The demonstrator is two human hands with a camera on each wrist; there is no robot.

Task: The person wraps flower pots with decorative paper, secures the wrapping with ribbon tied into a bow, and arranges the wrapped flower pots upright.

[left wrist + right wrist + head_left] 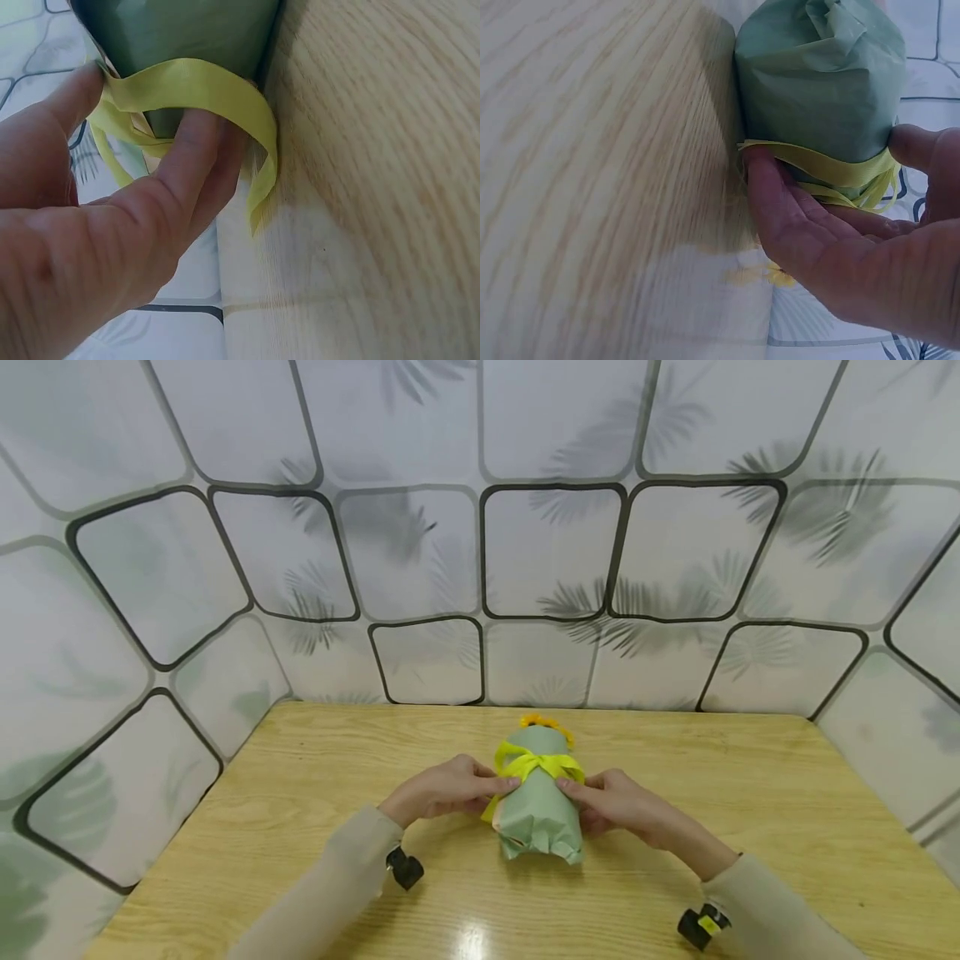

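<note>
A small bouquet [538, 817] wrapped in pale green paper lies on the wooden table, its crumpled end toward me. Orange-yellow flowers [537, 721] peek out at the far end. Round its middle runs a yellow ribbon [536, 765] tied in a bow. My left hand [450, 787] grips the left side, thumb on top by the bow and fingers low against the paper; in the left wrist view a ribbon tail [262, 187] hangs over those fingers. From the right, my right hand [621, 802] holds the opposite side the same way, its fingertips beside the ribbon [825, 165].
The wooden table [315, 752] reaches back to a curtain-like backdrop [555, 552] with dark outlined shapes and leaf prints, which also rises at both sides. Black devices are strapped on the left wrist [405, 868] and the right wrist [702, 927].
</note>
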